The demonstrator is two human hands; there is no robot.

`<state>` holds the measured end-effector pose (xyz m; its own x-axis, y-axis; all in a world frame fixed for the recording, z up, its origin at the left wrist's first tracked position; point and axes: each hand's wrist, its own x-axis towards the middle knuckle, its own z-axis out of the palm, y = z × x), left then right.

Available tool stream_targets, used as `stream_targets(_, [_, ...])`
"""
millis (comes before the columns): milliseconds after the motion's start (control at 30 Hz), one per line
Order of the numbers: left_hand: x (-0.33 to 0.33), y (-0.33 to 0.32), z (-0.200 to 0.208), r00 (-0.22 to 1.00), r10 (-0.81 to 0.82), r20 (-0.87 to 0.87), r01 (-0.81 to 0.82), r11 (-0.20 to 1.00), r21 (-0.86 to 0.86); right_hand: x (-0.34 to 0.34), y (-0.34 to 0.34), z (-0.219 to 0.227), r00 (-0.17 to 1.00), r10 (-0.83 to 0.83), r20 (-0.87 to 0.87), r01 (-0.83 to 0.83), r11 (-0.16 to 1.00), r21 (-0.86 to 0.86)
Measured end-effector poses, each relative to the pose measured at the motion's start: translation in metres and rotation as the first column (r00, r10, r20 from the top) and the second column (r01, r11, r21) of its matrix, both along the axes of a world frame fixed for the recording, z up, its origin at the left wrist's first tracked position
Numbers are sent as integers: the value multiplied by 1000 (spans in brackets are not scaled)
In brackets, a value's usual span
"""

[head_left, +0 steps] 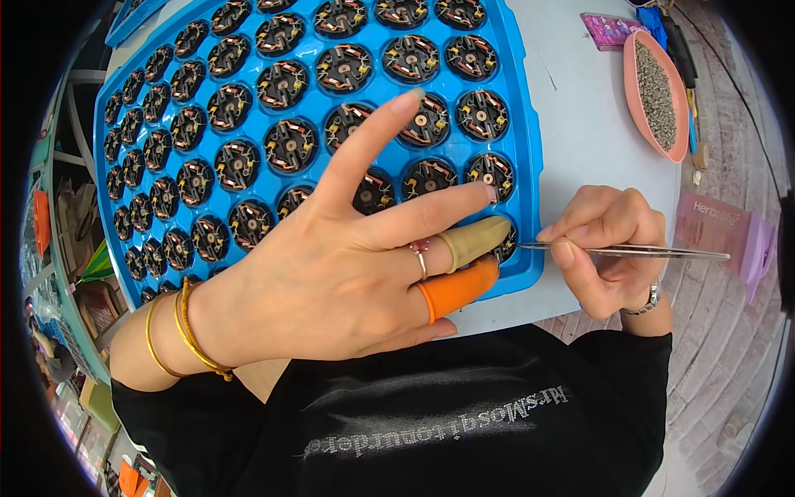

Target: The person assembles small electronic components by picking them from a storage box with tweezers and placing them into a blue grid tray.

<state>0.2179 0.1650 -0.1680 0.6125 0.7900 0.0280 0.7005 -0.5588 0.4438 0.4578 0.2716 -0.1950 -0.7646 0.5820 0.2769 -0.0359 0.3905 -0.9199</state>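
A blue moulded tray (530, 157) holds rows of round black parts with brass centres and small wired pieces, such as one black part (411, 58). My left hand (331, 257) lies over the tray, fingers stretched and apart. Its index finger wears an orange finger cot (464, 290); its middle finger wears a beige finger cot (480, 240). Those two covered fingertips rest at the part in the near right corner, mostly hiding it. My right hand (609, 240) pinches metal tweezers (646, 251), held almost level. Their tips point left and reach that corner part's edge.
Right of the tray, a pink bowl (681, 116) of small grey pieces stands on the pale table (571, 91). A purple packet (604, 31) and pens lie by it. A clear lilac plastic container (720, 224) is beyond the table edge. Cluttered shelving (74, 190) is at left.
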Motion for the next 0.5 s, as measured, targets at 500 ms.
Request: stream_targets(500, [2,-5,1,999,33,-33,-31,999,42,-4,14,-8,981,193,-14,-187,931,-314])
